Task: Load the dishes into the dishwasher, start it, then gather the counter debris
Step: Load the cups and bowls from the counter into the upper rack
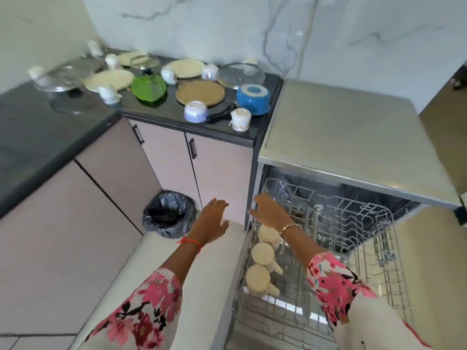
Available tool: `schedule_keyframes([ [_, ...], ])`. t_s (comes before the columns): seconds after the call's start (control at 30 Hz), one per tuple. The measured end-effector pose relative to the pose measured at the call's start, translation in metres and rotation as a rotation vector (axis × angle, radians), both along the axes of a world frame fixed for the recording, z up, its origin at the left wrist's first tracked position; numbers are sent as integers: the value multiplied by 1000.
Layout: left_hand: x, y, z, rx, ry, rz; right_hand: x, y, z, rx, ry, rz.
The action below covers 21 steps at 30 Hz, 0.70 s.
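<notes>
Three cream mugs (261, 256) lie upside-down in a near-to-far row in the pulled-out rack (374, 248); left hand (214, 221) and right hand (271, 210) hover, each grip apart, empty.

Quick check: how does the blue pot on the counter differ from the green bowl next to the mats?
The blue pot is opaque, round, and has a dark handle sticking out toward the cups; the green bowl looks translucent, leaf-like in outline, and shows no handle. The pot sits near the counter's right edge by the dishwasher, the bowl farther left. Both sit on the dark counter, not yet loaded.
</notes>
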<state>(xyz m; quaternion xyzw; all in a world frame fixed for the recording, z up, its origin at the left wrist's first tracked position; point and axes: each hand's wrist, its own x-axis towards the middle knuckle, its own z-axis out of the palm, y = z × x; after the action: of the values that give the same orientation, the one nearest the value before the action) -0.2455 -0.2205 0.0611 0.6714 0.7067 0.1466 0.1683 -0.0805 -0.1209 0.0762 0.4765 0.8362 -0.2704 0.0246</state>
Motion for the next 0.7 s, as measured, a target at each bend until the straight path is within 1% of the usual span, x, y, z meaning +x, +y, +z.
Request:
schedule_keyframes([
  [0.17, -52, -9, 15, 40, -1, 50, -48, -12, 25, 51, 34, 30],
  [0.3, -109, 4, 19, 84, 3, 24, -103, -6, 29, 95, 63, 30],
  [0.53, -230, 52, 25, 113, 40, -45, -207, 33, 33, 152, 146, -97],
  [0.63, -265, 70, 28, 89, 62, -79, -231, 49, 39, 195, 182, -191],
  [0.7, -284, 89, 25, 106, 46, -85, -240, 66, 44, 246, 178, -234],
])
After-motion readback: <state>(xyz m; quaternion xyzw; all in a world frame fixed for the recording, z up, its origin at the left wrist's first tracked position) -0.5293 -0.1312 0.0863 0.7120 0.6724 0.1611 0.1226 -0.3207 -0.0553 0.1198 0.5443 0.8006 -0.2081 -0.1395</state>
